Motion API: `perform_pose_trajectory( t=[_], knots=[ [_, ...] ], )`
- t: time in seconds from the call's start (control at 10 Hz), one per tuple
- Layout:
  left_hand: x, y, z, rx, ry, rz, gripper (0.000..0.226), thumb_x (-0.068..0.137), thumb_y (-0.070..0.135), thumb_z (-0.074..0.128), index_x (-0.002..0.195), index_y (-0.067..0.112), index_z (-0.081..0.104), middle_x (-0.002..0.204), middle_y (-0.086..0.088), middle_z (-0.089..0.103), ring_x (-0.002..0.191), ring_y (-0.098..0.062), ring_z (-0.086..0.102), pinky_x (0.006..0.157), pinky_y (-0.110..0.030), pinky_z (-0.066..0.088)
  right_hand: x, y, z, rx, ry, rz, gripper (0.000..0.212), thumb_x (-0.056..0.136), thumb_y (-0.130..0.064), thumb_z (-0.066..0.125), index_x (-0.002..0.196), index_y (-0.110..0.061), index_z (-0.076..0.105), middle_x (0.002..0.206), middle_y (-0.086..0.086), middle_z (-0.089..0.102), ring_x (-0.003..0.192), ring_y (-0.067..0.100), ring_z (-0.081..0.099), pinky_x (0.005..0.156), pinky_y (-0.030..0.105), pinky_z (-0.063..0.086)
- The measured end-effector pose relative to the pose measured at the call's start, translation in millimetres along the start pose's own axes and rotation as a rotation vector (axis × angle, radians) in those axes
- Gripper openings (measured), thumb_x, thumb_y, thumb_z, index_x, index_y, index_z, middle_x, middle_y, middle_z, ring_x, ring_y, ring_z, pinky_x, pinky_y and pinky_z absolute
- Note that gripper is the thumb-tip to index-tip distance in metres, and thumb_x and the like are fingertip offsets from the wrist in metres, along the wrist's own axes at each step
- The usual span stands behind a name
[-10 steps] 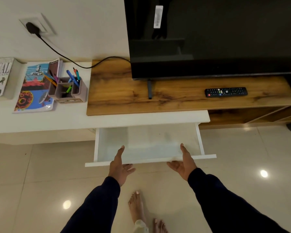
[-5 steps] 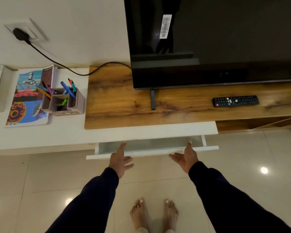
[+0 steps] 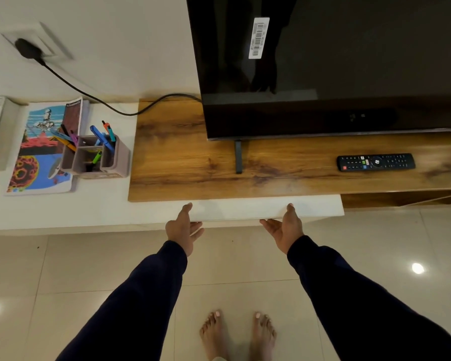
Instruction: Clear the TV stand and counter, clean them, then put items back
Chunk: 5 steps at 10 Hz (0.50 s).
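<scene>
Head view. Drawer under the white tabletop (image 3: 63,212) was pulled well out one second back, part-way in half a second back; now its front is flush and no interior shows. Left hand (image 3: 183,228) and right hand (image 3: 284,226) sit at the tabletop's front edge, thumbs up on the lip, fingers (image 3: 196,227) loosely spread below, holding nothing.

Judgement: drawer step finished; surfaces not yet cleared.

Remote (image 3: 375,162) lies flat on the wooden TV stand (image 3: 182,162), at 1 o'clock from the right hand, well apart. Long axis runs 3-to-9 o'clock, parallel to the stand's front edge; which end is the emitter, cannot tell.

Pen holder (image 3: 97,157) stands at 10 o'clock from the left hand, partly on the magazine (image 3: 41,149).
</scene>
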<state>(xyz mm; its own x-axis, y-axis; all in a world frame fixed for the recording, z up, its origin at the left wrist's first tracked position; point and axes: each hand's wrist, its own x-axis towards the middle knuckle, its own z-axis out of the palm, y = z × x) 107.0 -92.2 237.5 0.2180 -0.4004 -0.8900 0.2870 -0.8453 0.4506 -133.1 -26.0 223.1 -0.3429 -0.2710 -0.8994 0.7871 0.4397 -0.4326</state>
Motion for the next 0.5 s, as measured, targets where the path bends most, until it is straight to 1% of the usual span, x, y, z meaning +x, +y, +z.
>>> perform_pose_trajectory(
  t=[0.1, 0.2, 0.3, 0.4, 0.5],
  knots=[
    [0.0, -5.4, 3.5, -0.022, 0.037, 0.006, 0.035, 0.083, 0.027, 0.081, 0.095, 0.009, 0.054, 0.113, -0.021, 0.064, 0.104, -0.027, 0.068, 0.090, -0.043, 0.059, -0.3, 0.1, 4.0, -0.009, 0.021, 0.008, 0.052, 0.104, -0.048, 0.046, 0.149, -0.022, 0.039, 0.131, 0.026, 0.053, 0.116, 0.040, 0.065, 0.072, 0.037, 0.061],
    [-0.1, -8.9, 4.1, -0.047, 0.028, 0.014, 0.041, 0.081, 0.025, 0.083, 0.110, 0.005, 0.061, 0.114, -0.019, 0.067, 0.104, -0.025, 0.068, 0.089, -0.040, 0.060, -1.9, 0.8, 5.8, -0.029, 0.016, 0.003, 0.040, 0.104, -0.044, 0.047, 0.135, -0.019, 0.046, 0.128, 0.023, 0.056, 0.107, 0.035, 0.067, 0.077, 0.037, 0.061],
    [-8.4, -9.5, -0.2, -0.030, -0.028, 0.000, 0.044, 0.084, 0.024, 0.081, 0.119, 0.003, 0.063, 0.113, -0.015, 0.065, 0.105, -0.022, 0.066, 0.086, -0.036, 0.059, -8.8, -2.8, -0.3, -0.104, -0.032, 0.003, 0.039, 0.104, -0.043, 0.050, 0.135, -0.020, 0.045, 0.121, 0.019, 0.057, 0.096, 0.034, 0.069, 0.078, 0.038, 0.061],
    [-21.2, -8.7, -7.1, 0.110, -0.169, -0.032, 0.040, 0.097, 0.014, 0.065, 0.134, 0.003, 0.056, 0.136, -0.012, 0.057, 0.126, -0.027, 0.057, 0.093, -0.038, 0.052, -24.2, -11.7, -9.3, -0.428, -0.131, -0.005, 0.030, 0.106, -0.039, 0.046, 0.127, -0.017, 0.047, 0.120, 0.017, 0.063, 0.099, 0.036, 0.073, 0.081, 0.046, 0.063],
    [-46.4, 5.4, -3.9, 0.341, -0.203, -0.016, 0.040, 0.102, 0.007, 0.054, 0.141, 0.002, 0.049, 0.136, -0.003, 0.053, 0.130, -0.024, 0.052, 0.104, -0.038, 0.047, -47.0, -11.5, -10.9, -1.054, -0.111, -0.375, 0.040, 0.106, -0.039, 0.042, 0.116, -0.005, 0.061, 0.107, 0.013, 0.071, 0.094, 0.034, 0.073, 0.083, 0.048, 0.062]
  ],
)
